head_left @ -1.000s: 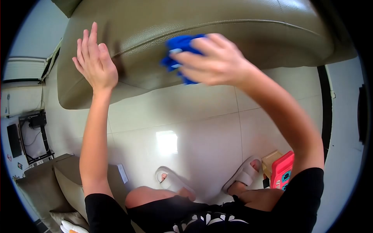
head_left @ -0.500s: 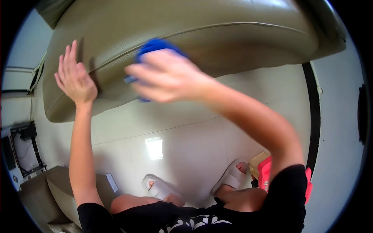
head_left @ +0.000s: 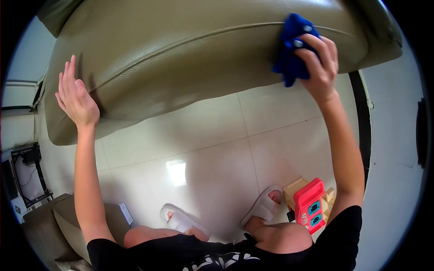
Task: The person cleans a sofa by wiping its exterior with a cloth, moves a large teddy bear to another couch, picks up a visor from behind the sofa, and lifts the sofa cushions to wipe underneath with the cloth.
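Slippers (head_left: 183,222), pale, chunky, open-toed, on glossy floor tiles (head_left: 212,167). Left hand (head_left: 80,101) flat, fingers (head_left: 72,74) extended; right hand (head_left: 322,70) clamped on crumpled blue cloth (head_left: 290,65) at bulging front of pebble-grained olive sofa (head_left: 199,67). Left palm's contact with sofa unclear.

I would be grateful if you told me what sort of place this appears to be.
It looks like a living room in a home, most likely: a large olive-brown sofa stands over a glossy tiled floor, and the person wears open-toed slippers.
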A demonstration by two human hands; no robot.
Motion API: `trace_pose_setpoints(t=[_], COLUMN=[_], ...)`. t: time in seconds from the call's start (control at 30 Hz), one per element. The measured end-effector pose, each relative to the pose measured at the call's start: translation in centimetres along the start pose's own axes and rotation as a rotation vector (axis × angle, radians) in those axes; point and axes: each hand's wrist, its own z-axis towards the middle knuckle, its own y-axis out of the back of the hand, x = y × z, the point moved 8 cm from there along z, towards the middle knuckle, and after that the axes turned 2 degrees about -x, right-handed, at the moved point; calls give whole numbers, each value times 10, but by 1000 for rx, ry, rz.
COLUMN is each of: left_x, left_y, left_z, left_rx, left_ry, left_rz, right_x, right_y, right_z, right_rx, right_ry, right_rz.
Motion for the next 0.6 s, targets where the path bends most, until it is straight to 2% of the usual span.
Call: trace_pose_setpoints(t=[0.07, 0.17, 0.23, 0.3, 0.33, 0.37, 0.4, 0.47, 0.57, 0.6], left_x=[0, -3, -6, -3, -4, -3, 5, 11, 9, 7], left_y=[-1, 1, 2, 3, 3, 2, -1, -2, 0, 0], left_z=[0, 0, 0, -2, -2, -2, -3, -3, -6, -4], left_rx=[-11, -44, -72, -95, -107, -116, -130, -136, -130, -138], left_ry=[-12, -28, -57, -46, -41, -39, -11, -29, -50, -59], left_rz=[14, 35, 61, 64, 65, 60, -39, -41, 34, 71], right_x=[-6, 53, 131, 206, 242, 275, 298, 331, 320, 300], right_y=[3, -15, -50, -102, -123, -141, -147, -161, -163, -155], right_z=[-13, 9, 28, 35, 40, 48, 58, 72, 56, 45], right_rx=[-73, -48, -89, 10, -39, 15, -67, -191, -140, -44], right_ry=[-41, 131, 337, 508, 588, 669, 657, 520, 525, 553], right_rz=[-34, 85, 352, 519, 457, 461, 466, 377, 426, 374])
